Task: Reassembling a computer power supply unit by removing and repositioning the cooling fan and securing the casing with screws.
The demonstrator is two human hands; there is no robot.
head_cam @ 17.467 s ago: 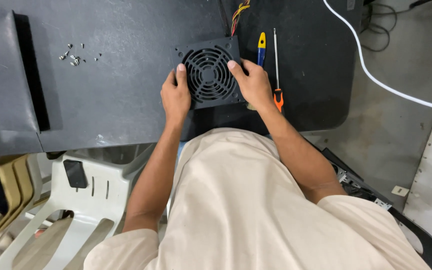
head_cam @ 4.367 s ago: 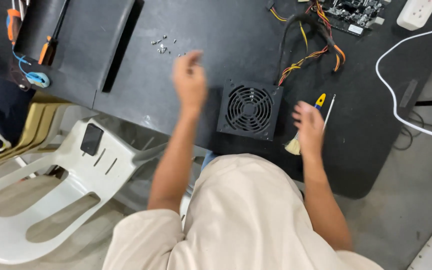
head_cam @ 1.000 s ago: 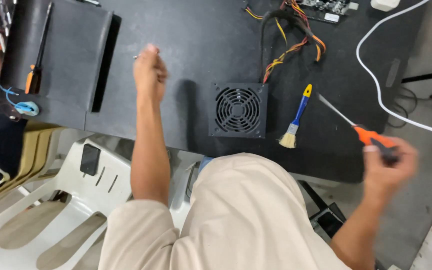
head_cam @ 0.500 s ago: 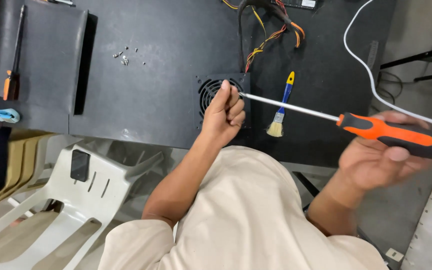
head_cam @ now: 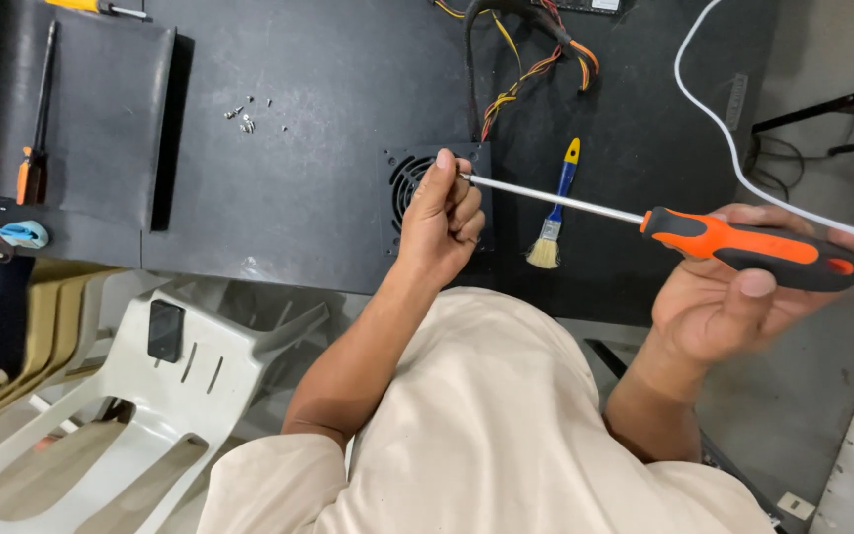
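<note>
gripping orange screwdriver [head_cam: 743, 247] in right hand [head_cam: 733, 302], left hand [head_cam: 442, 222] pinching its tip

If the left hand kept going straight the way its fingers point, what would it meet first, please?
The left hand points up the black table. Past the black fan unit beneath it, the coloured wire bundle probably comes first, though depth is unclear.

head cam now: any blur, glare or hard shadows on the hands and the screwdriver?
Head view: sharp, no motion blur on the left hand, right hand or screwdriver; soft even light, faint shadows on the black table; mild sheen on the shaft, no glare; slight wide-angle bend at the edges.
</note>
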